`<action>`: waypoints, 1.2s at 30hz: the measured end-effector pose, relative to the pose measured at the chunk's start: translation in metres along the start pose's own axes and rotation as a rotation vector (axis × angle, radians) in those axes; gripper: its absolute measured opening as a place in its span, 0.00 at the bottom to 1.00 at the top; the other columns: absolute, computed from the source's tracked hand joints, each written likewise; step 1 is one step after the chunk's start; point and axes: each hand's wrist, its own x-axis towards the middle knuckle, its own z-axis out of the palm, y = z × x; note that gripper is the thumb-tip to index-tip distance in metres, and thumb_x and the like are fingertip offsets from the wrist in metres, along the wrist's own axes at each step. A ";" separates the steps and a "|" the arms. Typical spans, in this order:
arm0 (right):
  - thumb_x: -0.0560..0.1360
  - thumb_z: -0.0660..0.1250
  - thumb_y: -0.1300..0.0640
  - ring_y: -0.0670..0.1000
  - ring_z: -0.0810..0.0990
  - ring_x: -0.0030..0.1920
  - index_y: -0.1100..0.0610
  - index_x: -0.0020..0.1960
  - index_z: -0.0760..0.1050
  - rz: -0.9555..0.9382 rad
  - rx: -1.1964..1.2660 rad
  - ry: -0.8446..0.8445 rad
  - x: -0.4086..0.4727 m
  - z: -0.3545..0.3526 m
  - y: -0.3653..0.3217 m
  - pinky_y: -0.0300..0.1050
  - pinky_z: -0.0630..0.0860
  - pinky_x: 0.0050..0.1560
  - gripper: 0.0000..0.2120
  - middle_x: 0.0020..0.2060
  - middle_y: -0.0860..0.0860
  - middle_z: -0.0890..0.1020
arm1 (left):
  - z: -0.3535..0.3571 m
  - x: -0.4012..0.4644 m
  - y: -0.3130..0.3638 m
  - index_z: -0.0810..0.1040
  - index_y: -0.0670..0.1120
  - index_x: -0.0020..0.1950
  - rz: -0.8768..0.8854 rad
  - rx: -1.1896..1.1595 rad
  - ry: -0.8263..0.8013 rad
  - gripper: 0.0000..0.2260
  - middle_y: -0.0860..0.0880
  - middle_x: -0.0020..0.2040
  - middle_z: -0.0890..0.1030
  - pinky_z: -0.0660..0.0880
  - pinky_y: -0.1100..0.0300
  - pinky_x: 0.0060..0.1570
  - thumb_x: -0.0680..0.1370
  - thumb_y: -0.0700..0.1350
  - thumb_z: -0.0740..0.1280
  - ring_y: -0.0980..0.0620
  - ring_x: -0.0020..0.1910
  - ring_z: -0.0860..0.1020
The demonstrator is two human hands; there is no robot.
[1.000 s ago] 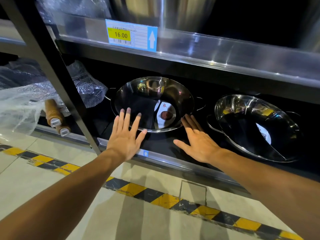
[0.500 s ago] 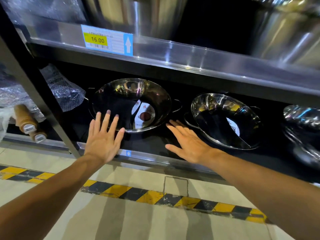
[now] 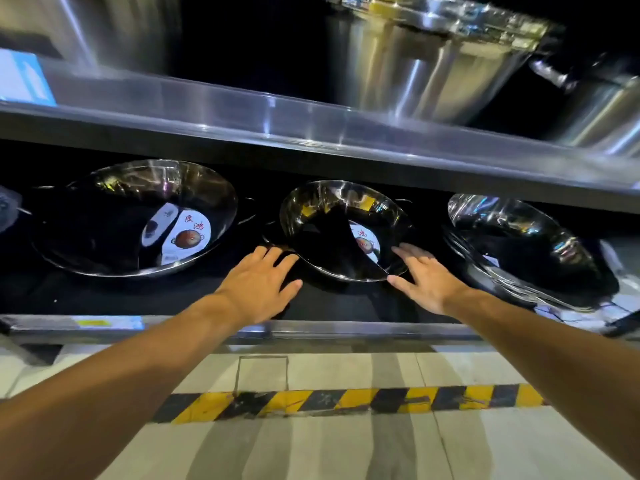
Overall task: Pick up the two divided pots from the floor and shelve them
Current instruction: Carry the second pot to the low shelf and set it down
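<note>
Two shiny steel divided pots lean on the dark bottom shelf (image 3: 207, 299). The larger pot (image 3: 114, 220) is at the left, with a round paper label inside. The smaller pot (image 3: 332, 244) stands in the middle, tilted toward me, its divider and label showing. My left hand (image 3: 258, 284) is flat and spread just left of the smaller pot's lower rim. On the other side my right hand (image 3: 424, 277) is spread too, its fingertips at the rim's lower right edge. Neither hand grips anything.
A stack of steel pans (image 3: 519, 247) leans at the right of the same shelf. Large steel stockpots (image 3: 433, 57) stand on the shelf above, whose metal edge (image 3: 311, 126) overhangs the pots. Yellow-black hazard tape (image 3: 346, 401) crosses the floor in front.
The view and both hands have shifted right, from either side of the larger left pot to either side of the smaller middle pot. A pan stack has come into view.
</note>
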 end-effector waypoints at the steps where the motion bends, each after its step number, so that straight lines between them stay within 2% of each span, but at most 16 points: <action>1: 0.81 0.59 0.41 0.55 0.55 0.79 0.52 0.81 0.53 0.021 0.005 0.001 0.003 -0.001 0.011 0.49 0.54 0.77 0.34 0.80 0.51 0.55 | 0.001 0.006 0.007 0.59 0.47 0.78 -0.021 -0.029 -0.022 0.28 0.45 0.71 0.69 0.63 0.52 0.69 0.82 0.60 0.49 0.44 0.67 0.67; 6: 0.82 0.57 0.41 0.52 0.52 0.80 0.51 0.81 0.54 0.099 0.105 -0.006 0.022 0.007 0.043 0.49 0.52 0.78 0.32 0.81 0.47 0.51 | 0.009 0.031 0.032 0.65 0.44 0.73 -0.091 0.034 -0.141 0.28 0.39 0.65 0.73 0.68 0.49 0.65 0.81 0.59 0.45 0.39 0.64 0.70; 9: 0.81 0.53 0.38 0.48 0.49 0.80 0.49 0.81 0.54 0.044 0.115 -0.037 0.030 0.014 0.060 0.47 0.49 0.78 0.32 0.81 0.42 0.47 | 0.014 0.042 0.045 0.67 0.44 0.70 -0.243 -0.100 -0.122 0.24 0.39 0.61 0.75 0.69 0.45 0.64 0.82 0.59 0.49 0.38 0.60 0.72; 11: 0.82 0.52 0.38 0.46 0.47 0.80 0.50 0.81 0.56 0.013 0.143 -0.019 0.036 0.015 0.067 0.44 0.47 0.78 0.31 0.81 0.42 0.49 | 0.024 0.045 0.049 0.59 0.46 0.76 -0.267 -0.239 -0.083 0.23 0.35 0.62 0.71 0.61 0.34 0.68 0.83 0.52 0.54 0.32 0.59 0.71; 12: 0.82 0.53 0.39 0.45 0.47 0.80 0.51 0.80 0.58 -0.002 0.151 0.000 0.039 0.016 0.069 0.43 0.45 0.78 0.30 0.81 0.43 0.50 | 0.029 0.043 0.049 0.54 0.46 0.78 -0.241 -0.203 -0.087 0.24 0.32 0.65 0.69 0.54 0.29 0.68 0.83 0.50 0.53 0.28 0.60 0.69; 13: 0.82 0.53 0.40 0.45 0.46 0.80 0.51 0.80 0.60 -0.015 0.149 0.022 0.041 0.018 0.071 0.42 0.44 0.77 0.29 0.81 0.43 0.51 | 0.033 0.041 0.050 0.52 0.44 0.79 -0.216 -0.151 -0.086 0.25 0.30 0.69 0.65 0.49 0.28 0.70 0.84 0.53 0.46 0.25 0.65 0.65; 14: 0.82 0.54 0.40 0.45 0.46 0.80 0.52 0.79 0.61 -0.028 0.141 0.042 0.042 0.019 0.072 0.42 0.44 0.78 0.29 0.81 0.44 0.52 | 0.032 0.040 0.051 0.52 0.43 0.79 -0.235 -0.127 -0.089 0.29 0.30 0.74 0.59 0.47 0.32 0.72 0.82 0.57 0.38 0.26 0.71 0.58; 15: 0.82 0.54 0.40 0.45 0.46 0.80 0.52 0.78 0.63 -0.038 0.133 0.060 0.041 0.021 0.073 0.43 0.45 0.78 0.28 0.80 0.45 0.53 | 0.032 0.040 0.049 0.53 0.43 0.79 -0.247 -0.135 -0.079 0.33 0.33 0.78 0.53 0.48 0.36 0.74 0.80 0.60 0.37 0.30 0.75 0.52; 17: 0.82 0.54 0.41 0.47 0.48 0.80 0.52 0.77 0.65 -0.056 0.105 0.101 0.036 0.025 0.073 0.47 0.48 0.79 0.27 0.80 0.46 0.56 | 0.037 0.042 0.044 0.51 0.44 0.80 -0.225 -0.182 -0.021 0.32 0.37 0.80 0.46 0.49 0.42 0.77 0.80 0.61 0.44 0.37 0.79 0.45; 21: 0.82 0.52 0.40 0.51 0.53 0.78 0.53 0.75 0.68 -0.119 -0.017 0.163 0.019 0.026 0.074 0.48 0.51 0.79 0.27 0.77 0.49 0.63 | 0.044 0.045 0.028 0.46 0.49 0.81 -0.171 -0.085 -0.035 0.32 0.40 0.80 0.41 0.49 0.50 0.76 0.79 0.63 0.40 0.45 0.79 0.37; 24: 0.82 0.52 0.39 0.52 0.54 0.78 0.51 0.77 0.66 -0.156 -0.021 0.148 0.006 0.026 0.074 0.49 0.52 0.78 0.28 0.77 0.49 0.63 | 0.043 0.051 0.021 0.51 0.48 0.80 -0.204 -0.144 -0.076 0.33 0.44 0.80 0.38 0.48 0.51 0.76 0.79 0.64 0.39 0.48 0.78 0.34; 26: 0.82 0.52 0.39 0.51 0.53 0.78 0.50 0.78 0.64 -0.176 -0.006 0.129 -0.001 0.026 0.075 0.50 0.53 0.78 0.28 0.77 0.48 0.63 | 0.040 0.056 0.019 0.54 0.48 0.79 -0.223 -0.170 -0.121 0.32 0.45 0.80 0.37 0.46 0.50 0.77 0.80 0.64 0.41 0.50 0.77 0.32; 29: 0.81 0.52 0.37 0.47 0.53 0.77 0.48 0.78 0.62 -0.220 0.007 0.136 -0.012 0.024 0.075 0.45 0.53 0.77 0.29 0.76 0.44 0.63 | 0.035 0.060 0.016 0.48 0.48 0.80 -0.279 -0.189 -0.155 0.32 0.46 0.79 0.34 0.44 0.51 0.77 0.80 0.64 0.41 0.50 0.76 0.29; 32: 0.81 0.51 0.36 0.44 0.49 0.78 0.49 0.80 0.57 -0.233 0.003 0.130 -0.016 0.026 0.075 0.46 0.51 0.79 0.31 0.79 0.44 0.58 | 0.035 0.055 0.020 0.46 0.48 0.80 -0.133 -0.056 -0.093 0.30 0.42 0.80 0.40 0.47 0.44 0.77 0.81 0.60 0.39 0.42 0.77 0.33; 34: 0.81 0.50 0.36 0.44 0.42 0.80 0.50 0.82 0.50 -0.167 0.013 0.096 -0.012 0.029 0.074 0.47 0.47 0.79 0.34 0.81 0.45 0.50 | 0.036 0.046 0.023 0.49 0.48 0.80 0.032 0.076 -0.058 0.26 0.37 0.80 0.47 0.49 0.37 0.75 0.82 0.54 0.43 0.32 0.78 0.43; 36: 0.80 0.49 0.34 0.44 0.38 0.79 0.51 0.82 0.46 -0.076 0.040 0.071 -0.006 0.031 0.071 0.45 0.42 0.78 0.36 0.81 0.46 0.44 | 0.035 0.039 0.022 0.50 0.46 0.79 0.113 0.150 -0.089 0.25 0.33 0.79 0.48 0.46 0.32 0.73 0.82 0.49 0.44 0.26 0.76 0.44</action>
